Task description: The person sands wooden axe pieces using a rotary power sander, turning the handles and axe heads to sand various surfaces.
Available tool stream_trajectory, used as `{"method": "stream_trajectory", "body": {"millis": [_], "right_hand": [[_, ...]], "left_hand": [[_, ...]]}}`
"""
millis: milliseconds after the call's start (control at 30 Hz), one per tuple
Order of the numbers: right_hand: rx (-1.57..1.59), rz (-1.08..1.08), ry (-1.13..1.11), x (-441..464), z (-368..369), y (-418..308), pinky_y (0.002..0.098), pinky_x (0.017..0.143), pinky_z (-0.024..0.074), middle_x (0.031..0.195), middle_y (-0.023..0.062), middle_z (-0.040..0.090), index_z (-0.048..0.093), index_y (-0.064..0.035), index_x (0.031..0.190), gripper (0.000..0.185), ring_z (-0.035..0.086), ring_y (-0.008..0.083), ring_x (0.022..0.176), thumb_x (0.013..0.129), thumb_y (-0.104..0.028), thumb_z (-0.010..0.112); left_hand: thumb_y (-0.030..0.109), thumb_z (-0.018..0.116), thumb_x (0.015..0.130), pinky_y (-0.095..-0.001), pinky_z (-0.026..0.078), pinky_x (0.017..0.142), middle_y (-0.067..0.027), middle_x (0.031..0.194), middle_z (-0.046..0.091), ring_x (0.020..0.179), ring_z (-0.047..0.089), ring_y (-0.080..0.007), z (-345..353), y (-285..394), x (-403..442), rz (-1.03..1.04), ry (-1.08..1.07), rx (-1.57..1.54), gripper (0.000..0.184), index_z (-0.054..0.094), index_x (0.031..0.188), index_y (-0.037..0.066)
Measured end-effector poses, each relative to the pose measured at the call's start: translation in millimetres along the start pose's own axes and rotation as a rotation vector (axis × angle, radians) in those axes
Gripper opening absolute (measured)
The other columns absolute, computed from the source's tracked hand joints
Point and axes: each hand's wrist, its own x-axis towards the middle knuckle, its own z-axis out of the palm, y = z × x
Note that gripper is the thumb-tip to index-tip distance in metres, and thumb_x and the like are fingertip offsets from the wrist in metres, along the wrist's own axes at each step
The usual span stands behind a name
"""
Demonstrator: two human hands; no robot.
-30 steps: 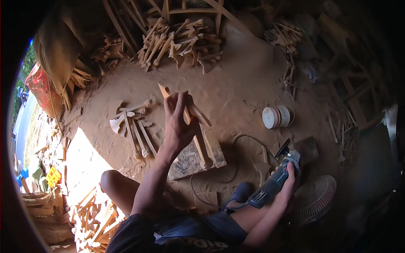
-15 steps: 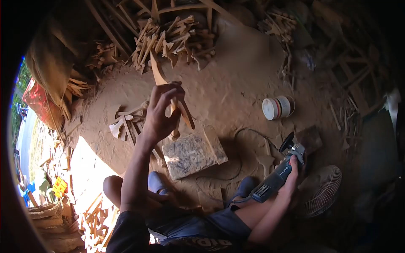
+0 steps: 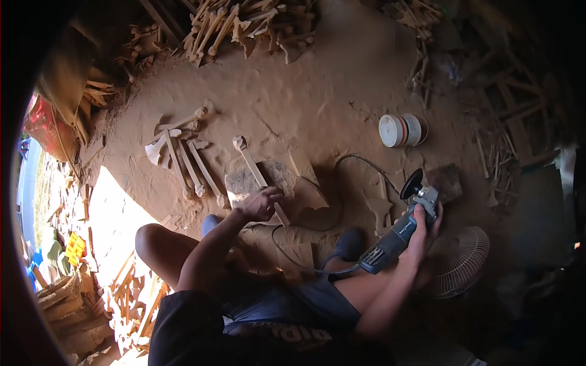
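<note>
My left hand [image 3: 262, 204] is closed on a long pale wooden piece [image 3: 250, 160] with a rounded knob at its far end. The piece slants across a worn, stained block [image 3: 238, 184] on the ground in front of me. Whether the tan wedge shape just right of my hand belongs to it, I cannot tell. In my right hand [image 3: 418, 235] is an angle grinder [image 3: 394, 244], its black disc [image 3: 412, 183] pointing up and away from my leg. The grinder's cord loops over the ground behind the block.
Several shaped wooden pieces [image 3: 183, 160] lie left of the block, with a large heap [image 3: 238, 27] farther off. A white bucket [image 3: 394, 130] lies on its side at the right. A fan [image 3: 461, 262] stands beside my right arm. Scraps fill the sunlit left edge.
My left hand has come down and nearer, from holding a curved wooden piece in the air to gripping a wooden piece on the block. The grinder has barely moved.
</note>
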Motion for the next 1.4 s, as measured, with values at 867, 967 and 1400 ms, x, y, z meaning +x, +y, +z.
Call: {"method": "stream_trajectory", "body": {"millis": [867,967,1400], "right_hand": [[-0.548,-0.152,-0.534,-2.8,72.9,26.9,0.0356,0.104,0.0535,0.133,0.0129,0.069,0.054,-0.0016,0.150,0.075,0.066,0.0179,0.117,0.083,-0.007,0.088],[-0.554,-0.155,-0.551,-0.6,88.0,25.0,0.0354,0.103,0.0539,0.132,0.0127,0.070,0.055,-0.0022,0.150,0.075,0.067,0.0175,0.116,0.083,-0.006,0.088],[-0.513,-0.115,-0.558,7.2,101.1,45.6,0.0373,0.105,0.0535,0.138,0.0139,0.066,0.052,-0.0012,0.152,0.077,0.065,0.0194,0.121,0.084,-0.008,0.088]], "left_hand": [[0.085,0.055,0.085,-0.0429,0.042,0.093,-0.0124,0.105,0.063,0.105,0.058,-0.0280,37.8,-30.1,46.4,-0.379,0.453,0.411,0.082,0.073,0.097,0.005],[0.071,0.059,0.090,-0.0430,0.042,0.091,-0.0084,0.096,0.065,0.098,0.061,-0.0265,30.7,-35.8,50.9,-0.368,0.484,0.383,0.063,0.076,0.091,0.010],[0.040,0.061,0.095,-0.0456,0.046,0.091,-0.0066,0.091,0.072,0.096,0.070,-0.0268,13.1,-63.4,55.1,-0.729,0.491,0.259,0.033,0.079,0.086,0.014]]}}
